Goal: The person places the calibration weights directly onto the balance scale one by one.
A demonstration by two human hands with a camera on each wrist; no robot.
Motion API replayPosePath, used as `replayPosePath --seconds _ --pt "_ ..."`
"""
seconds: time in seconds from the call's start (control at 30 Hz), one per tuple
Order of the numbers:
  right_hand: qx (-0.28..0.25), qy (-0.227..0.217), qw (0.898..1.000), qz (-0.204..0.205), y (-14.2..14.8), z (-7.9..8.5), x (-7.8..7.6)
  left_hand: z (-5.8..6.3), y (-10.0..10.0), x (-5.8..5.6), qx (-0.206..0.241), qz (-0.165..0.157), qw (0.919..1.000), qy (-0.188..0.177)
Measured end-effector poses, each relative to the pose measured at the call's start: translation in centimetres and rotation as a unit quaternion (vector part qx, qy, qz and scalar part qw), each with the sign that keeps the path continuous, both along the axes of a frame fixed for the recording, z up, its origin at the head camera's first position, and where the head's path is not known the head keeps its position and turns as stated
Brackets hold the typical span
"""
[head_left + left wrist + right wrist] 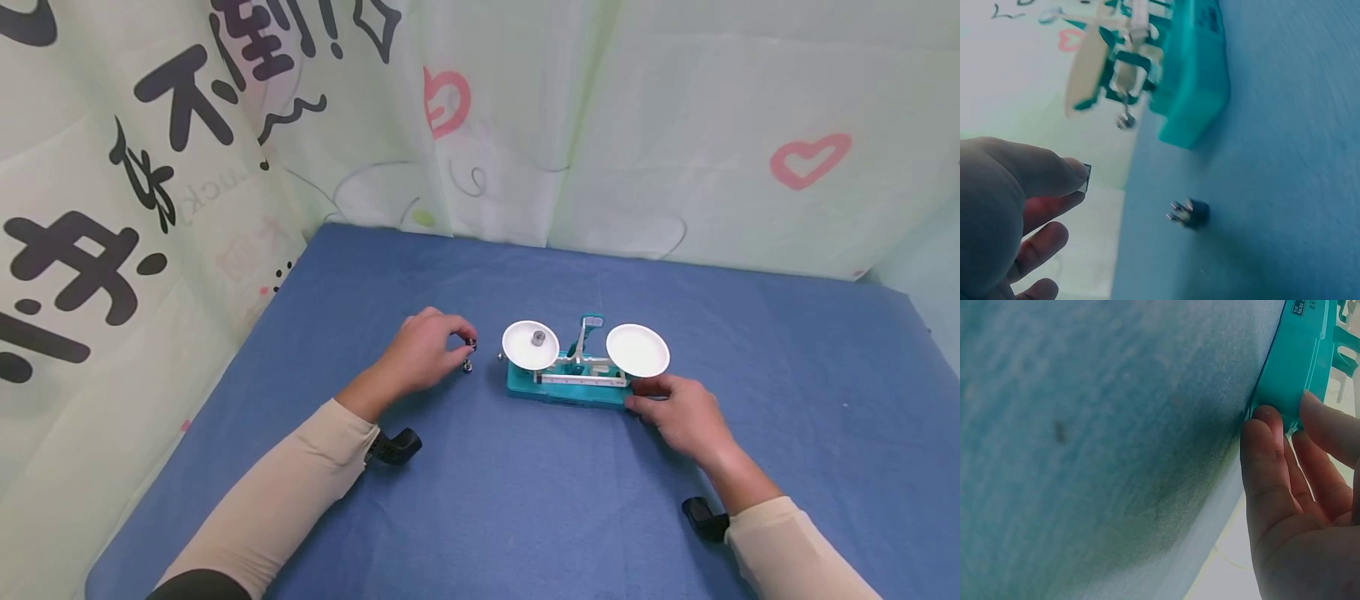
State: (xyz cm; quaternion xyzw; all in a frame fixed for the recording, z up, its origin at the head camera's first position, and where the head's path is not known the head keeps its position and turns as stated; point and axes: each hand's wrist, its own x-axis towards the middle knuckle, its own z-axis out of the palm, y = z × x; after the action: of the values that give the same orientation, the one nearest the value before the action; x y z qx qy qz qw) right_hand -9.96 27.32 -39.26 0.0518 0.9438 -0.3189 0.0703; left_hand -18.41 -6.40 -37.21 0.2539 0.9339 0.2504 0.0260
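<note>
My left hand (427, 354) pinches a small shiny piece (1087, 179) between thumb and index finger, just left of a teal balance scale (567, 395). Below that hand on the table stands a small dark piece with metal prongs (1192, 214). A little grey metal piece (537, 337) lies in the scale's left white pan (525, 356). The right white pan (637, 350) holds nothing. At the scale's right end, my right hand (678, 417) grips the base's corner, thumb (1319, 412) on one edge and fingers against the end.
A blue cloth (510, 500) covers the table. Behind and to the left hangs a pale curtain (675, 108) with dark lettering and pink hearts. Black wrist devices (397, 447) sit under both forearms.
</note>
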Motion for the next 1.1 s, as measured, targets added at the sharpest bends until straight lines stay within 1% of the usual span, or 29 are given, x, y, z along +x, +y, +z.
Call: replayPosePath --seconds 0.27,0.43,0.67,0.83,1.1 --pt "-0.002 0.003 1.000 0.002 0.0 0.1 0.0 2.3 1.3 0.6 0.016 -0.026 0.9994 0.018" --pt "0.000 0.005 1.000 0.002 0.1 0.1 0.0 3.0 2.0 0.7 0.018 -0.038 0.9989 0.020" --pt "-0.001 -0.004 1.000 -0.002 0.0 0.2 0.0 3.4 3.1 0.4 0.015 -0.049 0.9984 0.025" --pt "-0.003 -0.008 1.000 -0.006 0.0 0.1 0.0 3.4 4.0 0.0 0.004 -0.056 0.9983 0.018" --pt "-0.003 -0.004 1.000 -0.003 0.0 0.2 0.0 3.0 5.0 -0.6 -0.014 -0.064 0.9978 0.015"
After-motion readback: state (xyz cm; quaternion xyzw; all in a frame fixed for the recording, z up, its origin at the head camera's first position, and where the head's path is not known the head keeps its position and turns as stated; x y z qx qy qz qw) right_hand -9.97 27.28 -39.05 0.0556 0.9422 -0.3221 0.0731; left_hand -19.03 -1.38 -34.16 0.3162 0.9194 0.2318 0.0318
